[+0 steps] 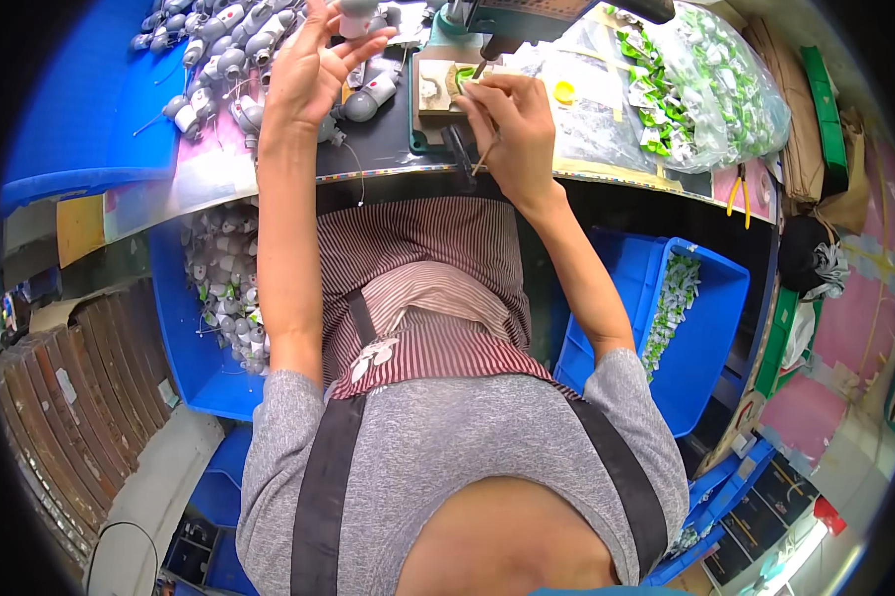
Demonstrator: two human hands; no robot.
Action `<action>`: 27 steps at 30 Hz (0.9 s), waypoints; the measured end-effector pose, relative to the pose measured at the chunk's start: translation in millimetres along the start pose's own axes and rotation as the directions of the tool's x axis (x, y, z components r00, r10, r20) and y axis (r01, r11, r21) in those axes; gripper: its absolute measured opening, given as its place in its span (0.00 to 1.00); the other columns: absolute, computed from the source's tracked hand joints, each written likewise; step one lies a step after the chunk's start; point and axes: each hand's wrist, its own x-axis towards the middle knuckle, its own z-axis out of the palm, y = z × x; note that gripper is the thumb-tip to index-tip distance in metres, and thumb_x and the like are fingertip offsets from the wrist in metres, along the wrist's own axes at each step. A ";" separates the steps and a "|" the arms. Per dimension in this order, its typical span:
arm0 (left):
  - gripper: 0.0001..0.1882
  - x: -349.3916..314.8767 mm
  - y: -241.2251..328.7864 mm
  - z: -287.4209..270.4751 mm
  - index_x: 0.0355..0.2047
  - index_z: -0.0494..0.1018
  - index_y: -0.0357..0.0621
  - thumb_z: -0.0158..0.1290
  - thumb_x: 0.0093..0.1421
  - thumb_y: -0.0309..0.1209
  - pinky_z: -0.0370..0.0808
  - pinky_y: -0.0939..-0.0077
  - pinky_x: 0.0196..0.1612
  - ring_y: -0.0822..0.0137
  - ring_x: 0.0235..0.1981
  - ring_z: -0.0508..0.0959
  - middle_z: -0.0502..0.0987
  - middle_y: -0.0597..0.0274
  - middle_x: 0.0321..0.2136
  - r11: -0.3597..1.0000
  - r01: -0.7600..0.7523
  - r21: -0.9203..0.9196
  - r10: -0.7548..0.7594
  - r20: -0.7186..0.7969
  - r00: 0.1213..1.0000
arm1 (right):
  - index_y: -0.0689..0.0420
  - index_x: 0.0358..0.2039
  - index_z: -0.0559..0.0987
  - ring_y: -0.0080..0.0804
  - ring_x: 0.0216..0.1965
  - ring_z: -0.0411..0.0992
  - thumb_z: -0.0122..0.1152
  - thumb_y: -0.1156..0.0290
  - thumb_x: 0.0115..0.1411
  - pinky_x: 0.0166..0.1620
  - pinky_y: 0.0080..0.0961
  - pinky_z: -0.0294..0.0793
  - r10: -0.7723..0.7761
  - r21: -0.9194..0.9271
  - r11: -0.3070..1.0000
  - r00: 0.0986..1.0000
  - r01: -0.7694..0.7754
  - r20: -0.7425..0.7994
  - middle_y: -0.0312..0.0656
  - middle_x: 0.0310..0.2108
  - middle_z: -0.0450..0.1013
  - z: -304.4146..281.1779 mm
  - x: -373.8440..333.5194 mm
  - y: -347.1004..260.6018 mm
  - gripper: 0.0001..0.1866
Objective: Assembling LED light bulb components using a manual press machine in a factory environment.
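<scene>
At the top edge, my left hand point(313, 74) is turned palm up, its fingers curled around a grey-and-white rounded plastic part point(358, 14). My right hand point(515, 124) is closed in a pinch at the work block point(435, 87) under a bench press point(512, 22). From under its fingers pokes a thin tan stick point(484, 159). Beside those fingertips a small green-and-white piece point(464, 75) sits on the block, just under the press's metal tip point(481, 70). My fingers partly cover this piece.
Many grey-and-white parts with wires point(231, 40) are heaped at the left. Green-and-white pieces point(651, 94) lie beside a clear plastic bag point(730, 99) at the right. Yellow-handled pliers point(739, 194) hang over the front edge. Blue bins point(710, 338) flank my lap.
</scene>
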 end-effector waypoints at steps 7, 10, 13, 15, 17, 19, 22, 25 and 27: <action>0.10 3.0 -6.5 35.6 0.40 0.75 0.37 0.47 0.62 0.17 0.74 0.62 0.40 0.51 0.36 0.79 0.75 0.49 0.39 -0.061 -0.479 0.876 0.641 0.402 0.654 | 0.61 0.43 0.81 0.26 0.30 0.69 0.55 0.68 0.70 0.36 0.22 0.70 0.342 0.154 0.926 0.939 -0.343 0.035 0.38 0.27 0.73 -35.6 1.2 26.4 0.11; 0.11 8.3 -8.9 55.7 0.41 0.74 0.34 0.47 0.60 0.13 0.73 0.62 0.48 0.48 0.43 0.77 0.73 0.47 0.42 0.076 -0.570 0.818 0.771 0.315 0.554 | 0.64 0.41 0.81 0.15 0.27 0.65 0.52 0.65 0.72 0.31 0.15 0.65 0.612 0.335 0.732 0.789 -0.593 0.058 0.32 0.26 0.72 -51.3 9.5 44.8 0.15; 0.08 50.8 -8.5 20.4 0.43 0.74 0.36 0.47 0.67 0.20 0.76 0.75 0.40 0.68 0.38 0.78 0.75 0.59 0.40 0.162 -0.475 0.865 0.908 0.058 0.415 | 0.62 0.36 0.82 0.13 0.23 0.62 0.54 0.63 0.72 0.27 0.13 0.61 0.688 0.400 0.594 0.698 -0.698 0.198 0.30 0.22 0.70 -61.2 4.3 74.2 0.16; 0.09 77.0 5.9 3.5 0.47 0.73 0.38 0.47 0.69 0.23 0.75 0.77 0.43 0.73 0.39 0.76 0.74 0.64 0.40 0.620 -0.697 0.360 0.783 -0.242 0.572 | 0.62 0.34 0.83 0.12 0.20 0.59 0.55 0.62 0.72 0.24 0.12 0.57 0.704 0.438 0.552 0.678 -0.710 0.211 0.27 0.19 0.68 -62.5 -1.9 89.0 0.18; 0.13 77.8 19.4 6.8 0.52 0.70 0.36 0.47 0.69 0.22 0.73 0.75 0.50 0.71 0.42 0.75 0.75 0.60 0.44 0.709 -0.643 0.290 0.704 -0.234 0.671 | 0.62 0.34 0.82 0.11 0.21 0.60 0.53 0.63 0.73 0.25 0.12 0.56 0.706 0.387 0.579 0.679 -0.717 0.202 0.27 0.20 0.67 -63.6 -11.4 104.2 0.17; 0.20 47.1 25.6 45.7 0.59 0.66 0.36 0.52 0.67 0.24 0.72 0.73 0.55 0.65 0.49 0.74 0.73 0.56 0.51 0.171 -0.723 0.669 0.899 0.195 0.393 | 0.61 0.32 0.81 0.12 0.22 0.60 0.51 0.63 0.73 0.26 0.14 0.58 0.684 0.290 0.664 0.716 -0.689 0.135 0.27 0.19 0.67 -60.0 -13.9 109.4 0.17; 0.22 15.0 30.5 71.2 0.59 0.66 0.36 0.56 0.66 0.25 0.73 0.75 0.55 0.67 0.51 0.74 0.73 0.54 0.53 0.436 -0.764 0.475 0.837 0.097 0.538 | 0.60 0.30 0.79 0.15 0.22 0.62 0.51 0.62 0.72 0.27 0.18 0.62 0.643 0.082 0.756 0.760 -0.649 0.090 0.30 0.19 0.68 -53.3 -6.0 98.0 0.17; 0.23 -12.1 38.0 65.3 0.58 0.66 0.36 0.57 0.65 0.26 0.77 0.77 0.51 0.67 0.47 0.77 0.75 0.52 0.51 0.716 -0.590 0.372 0.621 0.045 0.782 | 0.60 0.30 0.79 0.15 0.21 0.63 0.51 0.62 0.72 0.26 0.19 0.62 0.593 0.005 0.801 0.796 -0.598 0.124 0.30 0.19 0.69 -47.3 -3.2 96.9 0.18; 0.20 -35.0 42.5 69.4 0.55 0.69 0.35 0.58 0.65 0.28 0.79 0.79 0.40 0.70 0.38 0.80 0.79 0.53 0.45 0.815 -0.448 0.368 0.465 0.046 0.884 | 0.60 0.29 0.80 0.16 0.20 0.62 0.51 0.61 0.73 0.25 0.18 0.61 0.587 0.020 0.805 0.800 -0.594 0.123 0.30 0.19 0.69 -46.0 -2.5 97.3 0.19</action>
